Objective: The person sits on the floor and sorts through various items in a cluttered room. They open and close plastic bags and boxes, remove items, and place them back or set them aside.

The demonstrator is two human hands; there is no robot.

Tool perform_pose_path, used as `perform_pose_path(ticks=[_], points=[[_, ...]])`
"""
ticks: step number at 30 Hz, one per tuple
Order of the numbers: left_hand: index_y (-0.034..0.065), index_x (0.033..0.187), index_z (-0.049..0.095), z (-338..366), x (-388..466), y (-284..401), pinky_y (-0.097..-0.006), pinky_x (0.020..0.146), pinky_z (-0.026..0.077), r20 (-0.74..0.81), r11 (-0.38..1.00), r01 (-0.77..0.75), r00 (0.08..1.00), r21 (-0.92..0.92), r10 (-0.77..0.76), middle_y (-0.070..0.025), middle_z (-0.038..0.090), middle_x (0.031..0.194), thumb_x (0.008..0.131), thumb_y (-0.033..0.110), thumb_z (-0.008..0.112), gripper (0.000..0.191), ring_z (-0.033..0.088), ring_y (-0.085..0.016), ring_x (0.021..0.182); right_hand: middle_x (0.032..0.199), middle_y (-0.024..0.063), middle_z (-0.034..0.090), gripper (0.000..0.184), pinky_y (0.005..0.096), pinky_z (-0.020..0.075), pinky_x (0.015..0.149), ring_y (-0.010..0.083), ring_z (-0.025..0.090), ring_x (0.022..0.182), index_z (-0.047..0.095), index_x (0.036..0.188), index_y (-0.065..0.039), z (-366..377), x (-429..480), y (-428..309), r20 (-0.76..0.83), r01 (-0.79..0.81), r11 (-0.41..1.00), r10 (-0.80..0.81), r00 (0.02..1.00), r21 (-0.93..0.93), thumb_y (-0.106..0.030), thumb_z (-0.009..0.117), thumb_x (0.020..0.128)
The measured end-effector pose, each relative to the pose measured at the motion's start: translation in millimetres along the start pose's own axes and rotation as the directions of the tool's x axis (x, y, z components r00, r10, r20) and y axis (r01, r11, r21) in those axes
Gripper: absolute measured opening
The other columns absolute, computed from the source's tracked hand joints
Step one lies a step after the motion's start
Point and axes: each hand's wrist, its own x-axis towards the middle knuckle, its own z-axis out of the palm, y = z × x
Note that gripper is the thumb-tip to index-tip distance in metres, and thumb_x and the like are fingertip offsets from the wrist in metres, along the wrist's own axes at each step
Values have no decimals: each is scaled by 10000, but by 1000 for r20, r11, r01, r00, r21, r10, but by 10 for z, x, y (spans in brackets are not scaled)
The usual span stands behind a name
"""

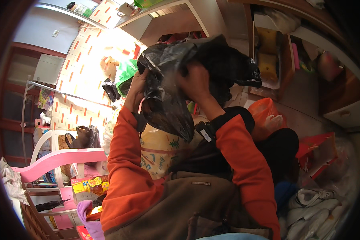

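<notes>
A crumpled black plastic bag [168, 99] hangs between my two hands in front of me. My left hand [137, 85] grips its left edge. My right hand [195, 81], slightly blurred, is closed on the bag's upper middle; the fingertips are hidden in the folds. More dark material [219, 60] spreads to the right of that hand, and I cannot tell whether it belongs to the same bag. Whatever the bag may contain is not visible. Below it stands a large yellowish printed sack [159, 150], close to my knees.
An orange plastic bag [262, 115] and a red paper bag [316, 153] sit to my right, with white shoes [313, 201] nearer me. On the left are a green bag [126, 73] and a pink-and-white rack [63, 157]. Open wooden cabinets [285, 66] stand at the upper right.
</notes>
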Motion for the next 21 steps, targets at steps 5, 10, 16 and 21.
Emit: perform_pose_path(ticks=[5,10,16,21], points=[[59,1122,612,301,-171,112,-299,726,486,78,973,-137,989,185,124,6,650,989,1006,329,514,309,590,-113,843,977,140,670,240,418,507,755,307,643,887,674,979,-44,369,-81,292,-111,19,980,3,994,196,-233,629,838],[77,1207,562,251,-133,183,-334,750,485,-152,972,-57,984,229,94,-47,646,1062,1018,390,375,410,591,-149,872,981,122,682,261,405,504,779,272,643,893,674,1019,-21,391,-33,474,-38,-190,981,189,981,-38,-226,611,872],[61,1146,581,-291,199,-17,-351,720,493,-354,984,-89,935,-151,30,-59,654,1024,997,359,396,381,609,-173,841,952,96,693,266,369,495,774,194,646,871,668,1054,10,237,51,452,-44,-491,715,586,809,498,-199,595,907],[48,1096,597,-670,303,-316,-365,695,500,-416,946,-95,908,-309,-45,-69,661,992,979,334,414,359,624,-192,815,836,98,691,255,324,480,691,143,646,784,680,984,22,213,63,446,148,-502,482,599,787,718,-193,629,858]])
